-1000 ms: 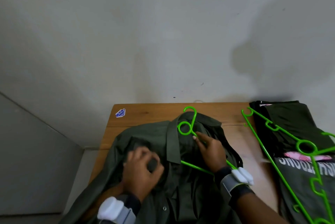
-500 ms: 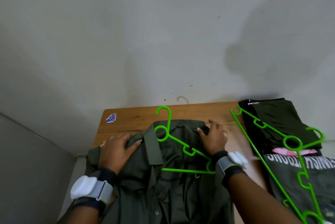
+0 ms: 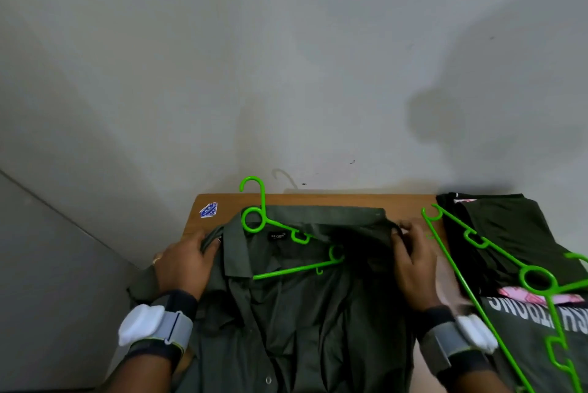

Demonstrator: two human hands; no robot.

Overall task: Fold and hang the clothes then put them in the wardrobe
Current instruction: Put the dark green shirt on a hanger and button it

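Left hand (image 3: 184,265), right hand (image 3: 413,268) grip creased shirt (image 3: 286,329) — hooked plastic hanger (image 3: 294,270) inside.

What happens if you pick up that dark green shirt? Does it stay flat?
Likely not: the dark green shirt looks floppy, creased where the left hand and right hand grip it. The green hanger in its collar looks stiff and should keep its shape.

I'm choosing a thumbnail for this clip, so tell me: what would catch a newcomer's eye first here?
The bright green plastic hanger pops first, partly tucked into the neck of the dark olive button-up shirt spread on the wooden table at centre. Next come the left hand and right hand, each gripping a shoulder of that shirt. At the right edge, a second green hanger lies across folded dark clothes.
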